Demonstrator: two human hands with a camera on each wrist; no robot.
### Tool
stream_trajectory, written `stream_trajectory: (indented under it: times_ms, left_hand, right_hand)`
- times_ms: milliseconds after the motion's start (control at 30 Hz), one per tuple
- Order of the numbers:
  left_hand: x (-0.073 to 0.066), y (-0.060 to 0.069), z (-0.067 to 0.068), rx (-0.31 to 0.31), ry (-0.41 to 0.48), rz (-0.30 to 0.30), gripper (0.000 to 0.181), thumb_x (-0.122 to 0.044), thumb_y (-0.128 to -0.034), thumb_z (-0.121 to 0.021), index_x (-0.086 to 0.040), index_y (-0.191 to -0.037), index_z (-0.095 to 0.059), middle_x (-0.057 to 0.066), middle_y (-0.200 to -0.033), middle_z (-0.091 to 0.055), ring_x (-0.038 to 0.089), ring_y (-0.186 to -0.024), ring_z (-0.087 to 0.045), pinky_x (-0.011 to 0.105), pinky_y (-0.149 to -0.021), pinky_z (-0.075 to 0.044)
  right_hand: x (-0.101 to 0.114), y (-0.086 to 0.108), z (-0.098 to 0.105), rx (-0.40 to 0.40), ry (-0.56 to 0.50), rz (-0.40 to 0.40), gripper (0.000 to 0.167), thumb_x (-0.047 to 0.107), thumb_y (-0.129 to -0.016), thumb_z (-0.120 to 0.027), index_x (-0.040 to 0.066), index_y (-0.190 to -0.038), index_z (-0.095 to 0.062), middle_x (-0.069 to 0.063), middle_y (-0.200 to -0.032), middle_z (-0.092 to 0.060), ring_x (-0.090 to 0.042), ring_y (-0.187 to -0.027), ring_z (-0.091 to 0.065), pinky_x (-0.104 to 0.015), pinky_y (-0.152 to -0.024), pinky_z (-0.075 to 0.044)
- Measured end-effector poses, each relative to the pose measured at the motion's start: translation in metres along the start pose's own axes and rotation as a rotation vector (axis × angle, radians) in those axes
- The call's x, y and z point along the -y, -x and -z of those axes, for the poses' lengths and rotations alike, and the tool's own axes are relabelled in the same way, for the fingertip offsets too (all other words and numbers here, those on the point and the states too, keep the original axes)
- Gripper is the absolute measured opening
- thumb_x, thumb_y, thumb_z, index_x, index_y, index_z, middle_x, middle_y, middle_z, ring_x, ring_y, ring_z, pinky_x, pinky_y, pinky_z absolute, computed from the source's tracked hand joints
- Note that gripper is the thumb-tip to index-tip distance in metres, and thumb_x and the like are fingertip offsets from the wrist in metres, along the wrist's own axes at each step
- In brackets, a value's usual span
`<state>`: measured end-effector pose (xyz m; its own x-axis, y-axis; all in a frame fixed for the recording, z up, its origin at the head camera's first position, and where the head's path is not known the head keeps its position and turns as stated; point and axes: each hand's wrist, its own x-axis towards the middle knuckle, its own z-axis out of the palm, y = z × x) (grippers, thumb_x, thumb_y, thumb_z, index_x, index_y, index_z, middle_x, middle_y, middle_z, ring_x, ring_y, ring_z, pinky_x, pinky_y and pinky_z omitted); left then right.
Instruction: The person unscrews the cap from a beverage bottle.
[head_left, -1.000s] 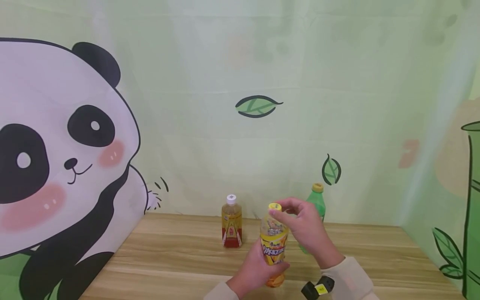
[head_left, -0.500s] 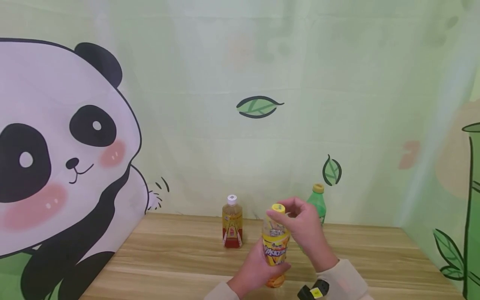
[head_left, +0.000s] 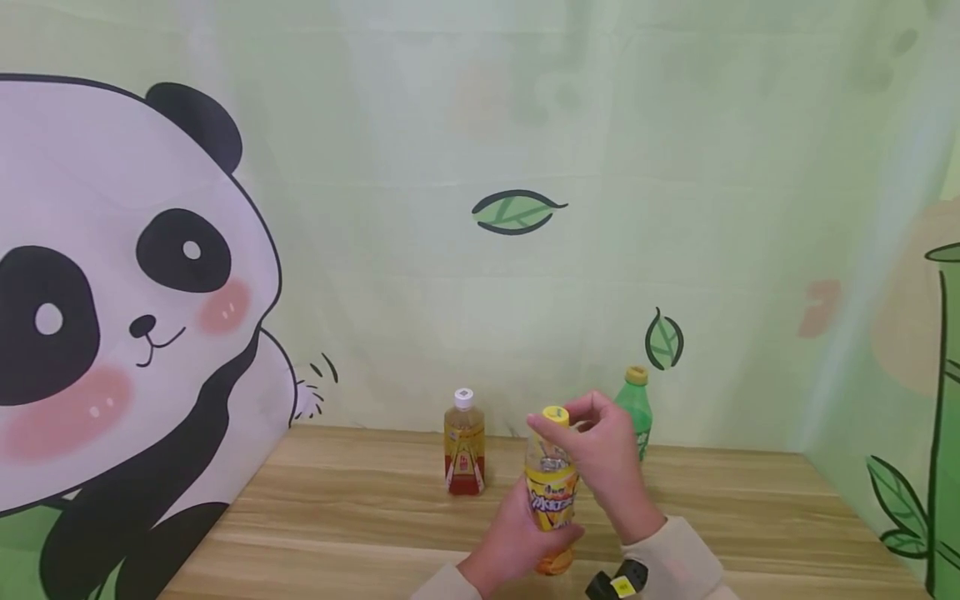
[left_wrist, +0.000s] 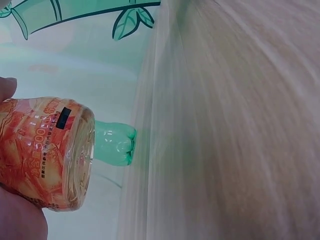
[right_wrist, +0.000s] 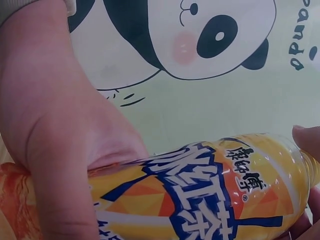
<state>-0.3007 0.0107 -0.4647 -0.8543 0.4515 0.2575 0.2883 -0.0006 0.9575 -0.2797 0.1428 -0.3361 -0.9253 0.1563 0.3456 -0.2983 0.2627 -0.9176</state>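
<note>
Legibly lettered 康師傅冰红茶 bottle (head_left: pixel 552 498) | left hand (head_left: pixel 512 533) grips it | right hand (head_left: pixel 609 454) pinches cap (head_left: pixel 556 413)

Two long sleeves, plain pale cream. Left sleeve (head_left: pixel 447 585) ends at wrist; only small piece shows at bottom edge. Right sleeve (head_left: pixel 678 562) shows more, few soft folds, ends at wrist too. Left hand (head_left: pixel 517 533) and right hand (head_left: pixel 611 454) bare. Black gadget (head_left: pixel 637 574) by right wrist: two chunky parts, small yellow sticker (head_left: pixel 623 587) between, marks too tiny to read. In right wrist view, left sleeve looks light grey.
</note>
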Motion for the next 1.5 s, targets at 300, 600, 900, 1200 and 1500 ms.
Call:
stream_trajectory:
  times_ms: [300,600,900,1200,1500]
  left_hand:
    - [-0.001,-0.001,0.001,0.013,0.005,0.003,0.065,-0.019,-0.0885,-0.079,-0.032,-0.141,-0.044,-0.007,-0.129,-0.063,0.015,-0.116,-0.064,0.029,-0.099,-0.053]
    - [-0.003,-0.001,0.000,0.003,0.014,-0.020,0.063,-0.015,-0.0885,-0.078,-0.024,-0.141,-0.045,-0.002,-0.126,-0.064,0.014,-0.112,-0.065,0.027,-0.097,-0.053]
    - [-0.003,0.000,0.000,-0.015,0.016,-0.019,0.062,-0.014,-0.0876,-0.079,-0.022,-0.139,-0.046,-0.001,-0.123,-0.065,0.017,-0.110,-0.065,0.027,-0.095,-0.053]
    - [-0.003,0.000,0.001,-0.033,0.000,-0.012,0.062,-0.014,-0.0867,-0.080,-0.021,-0.139,-0.047,0.000,-0.122,-0.065,0.014,-0.108,-0.065,0.028,-0.094,-0.054]
    - [-0.002,-0.001,0.002,-0.047,0.000,-0.003,0.065,-0.013,-0.0848,-0.081,-0.020,-0.139,-0.047,0.000,-0.123,-0.066,0.015,-0.109,-0.065,0.032,-0.097,-0.053]
  right_hand:
    - [0.000,0.000,0.000,-0.025,0.003,0.016,0.049,0.039,-0.073,-0.093,0.005,-0.091,-0.063,-0.007,-0.088,-0.066,-0.018,-0.072,-0.060,-0.027,-0.062,-0.055]
    - [0.002,0.001,0.002,-0.014,-0.028,0.024,0.043,0.034,-0.074,-0.093,0.004,-0.091,-0.066,-0.006,-0.083,-0.064,-0.018,-0.070,-0.059,-0.027,-0.061,-0.055]
    - [0.002,-0.001,0.004,0.025,-0.027,0.020,0.039,0.032,-0.076,-0.091,0.005,-0.093,-0.070,-0.006,-0.082,-0.066,-0.017,-0.070,-0.057,-0.025,-0.059,-0.052]
    - [-0.001,-0.003,0.007,0.079,-0.033,0.030,0.036,0.033,-0.080,-0.088,0.006,-0.099,-0.074,-0.006,-0.089,-0.071,-0.018,-0.074,-0.061,-0.027,-0.063,-0.055]
    - [-0.001,-0.005,0.009,0.147,-0.041,0.034,0.034,0.034,-0.085,-0.084,0.008,-0.106,-0.075,-0.007,-0.096,-0.069,-0.022,-0.078,-0.062,-0.026,-0.065,-0.055]
